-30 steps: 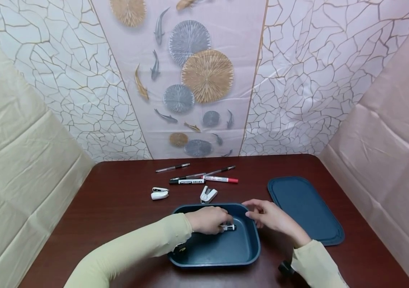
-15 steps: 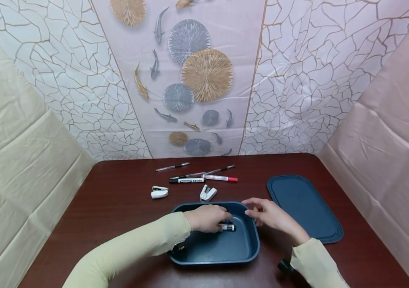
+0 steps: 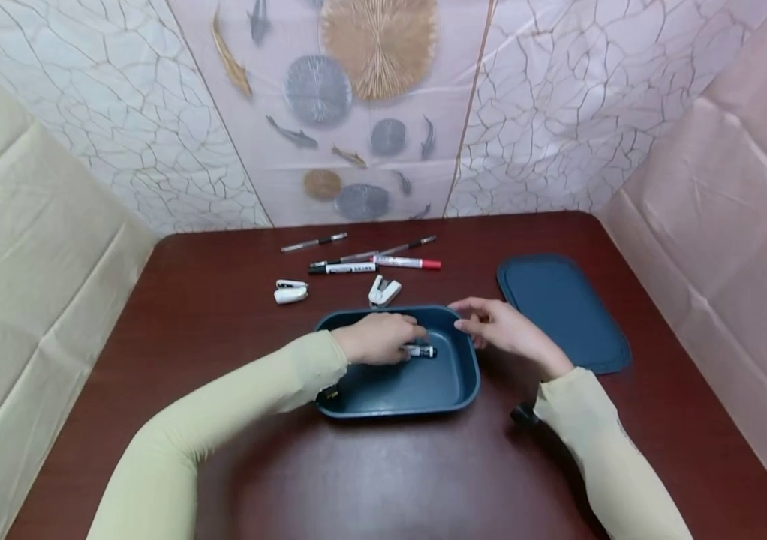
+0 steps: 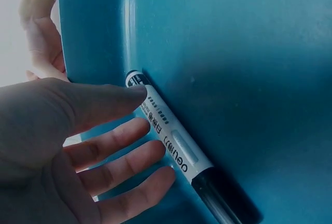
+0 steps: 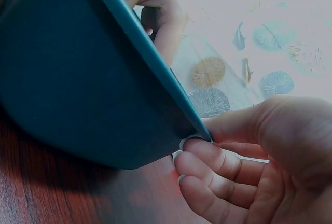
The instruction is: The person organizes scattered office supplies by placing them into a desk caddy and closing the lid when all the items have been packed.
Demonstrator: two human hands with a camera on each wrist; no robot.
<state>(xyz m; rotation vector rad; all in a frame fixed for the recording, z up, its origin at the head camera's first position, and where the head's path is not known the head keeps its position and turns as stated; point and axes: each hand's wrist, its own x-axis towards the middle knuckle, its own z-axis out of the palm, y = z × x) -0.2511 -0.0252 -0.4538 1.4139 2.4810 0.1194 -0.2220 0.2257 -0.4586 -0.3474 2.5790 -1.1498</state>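
Note:
A black-and-white marker (image 4: 174,136) lies on the floor of a dark blue rectangular box (image 3: 397,412). Over it reaches my left hand (image 3: 380,339), fingers loosely extended. In the left wrist view the thumb tip overlaps one end of the marker, and the other fingertips are right at its side. My right hand (image 3: 505,330) is at the box's far right corner. There the thumb and index finger pinch the rim (image 5: 150,53), as the right wrist view shows; the remaining fingers bend below it, outside the wall.
Behind the box are two small white staplers (image 3: 291,292). Farther back lie a black-capped marker (image 3: 351,268), a red-capped marker (image 3: 407,262) and several slim pens (image 3: 314,242). A dark blue lid (image 3: 562,311) lies flat at the right. Patterned cloth (image 3: 363,150) hangs behind the table.
The head view has tipped downward, so everything on the table sits higher in it. Slightly more of the marker shows beside the left fingers. The right hand stays at the box corner.

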